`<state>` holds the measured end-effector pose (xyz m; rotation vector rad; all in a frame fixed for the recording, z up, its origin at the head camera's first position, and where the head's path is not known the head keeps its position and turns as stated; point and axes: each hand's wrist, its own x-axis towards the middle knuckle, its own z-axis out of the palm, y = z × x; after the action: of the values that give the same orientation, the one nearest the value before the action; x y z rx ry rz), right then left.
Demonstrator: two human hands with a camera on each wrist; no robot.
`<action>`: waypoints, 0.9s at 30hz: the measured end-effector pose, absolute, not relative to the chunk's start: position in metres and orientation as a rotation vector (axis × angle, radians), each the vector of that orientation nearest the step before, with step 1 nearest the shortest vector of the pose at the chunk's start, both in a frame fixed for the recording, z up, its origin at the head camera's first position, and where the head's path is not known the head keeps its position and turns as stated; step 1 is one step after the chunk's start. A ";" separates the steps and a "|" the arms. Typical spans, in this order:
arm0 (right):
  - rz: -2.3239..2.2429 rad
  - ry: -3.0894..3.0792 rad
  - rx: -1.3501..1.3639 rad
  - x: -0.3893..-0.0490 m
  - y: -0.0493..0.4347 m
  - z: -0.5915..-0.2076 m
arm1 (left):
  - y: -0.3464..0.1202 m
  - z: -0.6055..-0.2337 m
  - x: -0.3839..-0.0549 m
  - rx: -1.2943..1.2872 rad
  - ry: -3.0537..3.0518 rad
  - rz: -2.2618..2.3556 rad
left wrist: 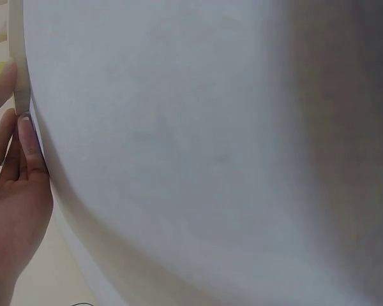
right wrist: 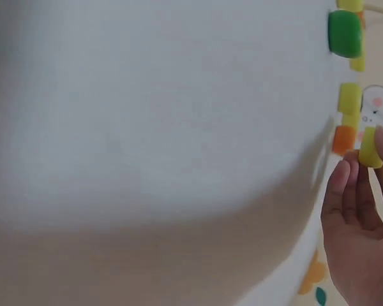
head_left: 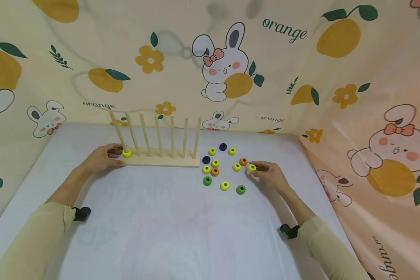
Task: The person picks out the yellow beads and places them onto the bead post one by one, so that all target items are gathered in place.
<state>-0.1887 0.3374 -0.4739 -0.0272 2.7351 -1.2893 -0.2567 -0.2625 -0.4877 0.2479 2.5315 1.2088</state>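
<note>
At the left end of a wooden peg rack (head_left: 162, 161), my left hand (head_left: 103, 158) grips the base, thumb at the front and fingers at the end and behind. One yellow bead (head_left: 127, 153) sits at the foot of the leftmost peg, right by those fingers. My right hand (head_left: 272, 177) pinches another yellow bead (head_left: 251, 168) between thumb and fingertips; the right wrist view also shows this yellow bead (right wrist: 370, 150), partly covered by the thumb. Close to that hand lie an orange bead (head_left: 243, 161) and a yellow bead (head_left: 236, 167) on the table.
More beads are scattered right of the rack: dark blue beads (head_left: 223, 147), green beads (head_left: 241, 189), an orange bead (head_left: 215, 172) and several yellow ones. The rack's tall pegs (head_left: 158, 136) stand in a row. A printed cloth (head_left: 182, 35) rises behind the white table (head_left: 168, 225).
</note>
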 end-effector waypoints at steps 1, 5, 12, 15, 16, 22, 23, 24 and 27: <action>-1.291 2.745 -0.043 -0.190 0.337 -0.472 | -0.262 -0.488 -0.256 0.244 2.533 1.213; -1.317 2.774 -0.119 -0.196 0.334 -0.460 | -0.262 -0.488 -0.256 0.234 2.534 1.216; -1.362 2.788 -0.154 -0.201 0.319 -0.428 | -0.262 -0.489 -0.258 0.214 2.528 1.203; -1.376 2.812 -0.200 -0.206 0.316 -0.425 | -0.262 -0.488 -0.259 0.212 2.526 1.209; -1.379 2.816 -0.216 -0.207 0.315 -0.422 | -0.263 -0.488 -0.259 0.214 2.525 1.209; -1.373 2.812 -0.268 -0.213 0.303 -0.403 | -0.262 -0.487 -0.258 0.205 2.518 1.207; -1.370 2.812 -0.272 -0.214 0.301 -0.400 | -0.262 -0.487 -0.258 0.205 2.515 1.209; -1.374 2.812 -0.277 -0.215 0.299 -0.397 | -0.262 -0.486 -0.258 0.204 2.514 1.210; -1.365 2.816 -0.314 -0.219 0.294 -0.389 | -0.261 -0.485 -0.258 0.210 2.515 1.210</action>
<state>-0.2194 0.2940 -0.3891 -0.3138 2.8157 -1.3654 -0.2582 -0.2614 -0.4854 0.2100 2.5147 1.2099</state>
